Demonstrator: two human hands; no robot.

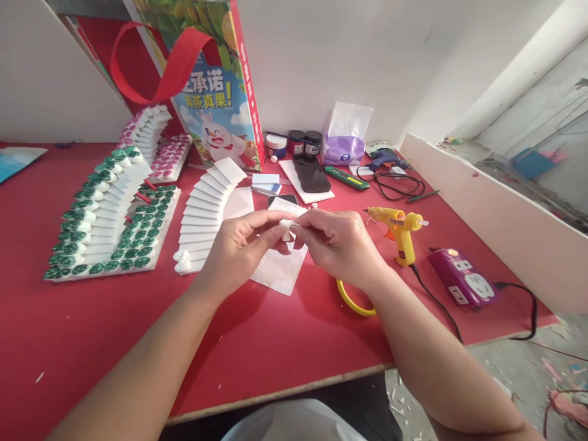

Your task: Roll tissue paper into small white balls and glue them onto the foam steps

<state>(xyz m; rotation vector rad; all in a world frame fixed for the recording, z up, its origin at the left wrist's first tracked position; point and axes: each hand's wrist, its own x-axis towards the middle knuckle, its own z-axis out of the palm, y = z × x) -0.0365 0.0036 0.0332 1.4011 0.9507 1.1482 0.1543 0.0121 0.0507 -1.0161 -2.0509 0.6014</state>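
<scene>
Between both sets of fingertips, above the middle of the table, is a small white rolled piece (pixel 287 226) that looks like tissue paper. My left hand (pixel 239 245) pinches it from the left, and my right hand (pixel 339 240) pinches its other side. The fingers partly cover it. Under the hands lies a thin white sheet (pixel 278 275). Left of my left hand, a curved fan of white steps (pixel 201 211) carries a few white rosettes (pixel 182 262) at its near end. Beyond it stands a similar stepped piece edged with green rosettes (pixel 133 252).
A yellow glue gun (pixel 399 229), a purple power strip (pixel 463 278) and a yellow tape ring (pixel 353 301) lie to the right. At the back are a printed carton (pixel 220 92), paint jars (pixel 296 142), a tissue pack (pixel 343 147), a phone (pixel 311 173) and a green cutter (pixel 345 177).
</scene>
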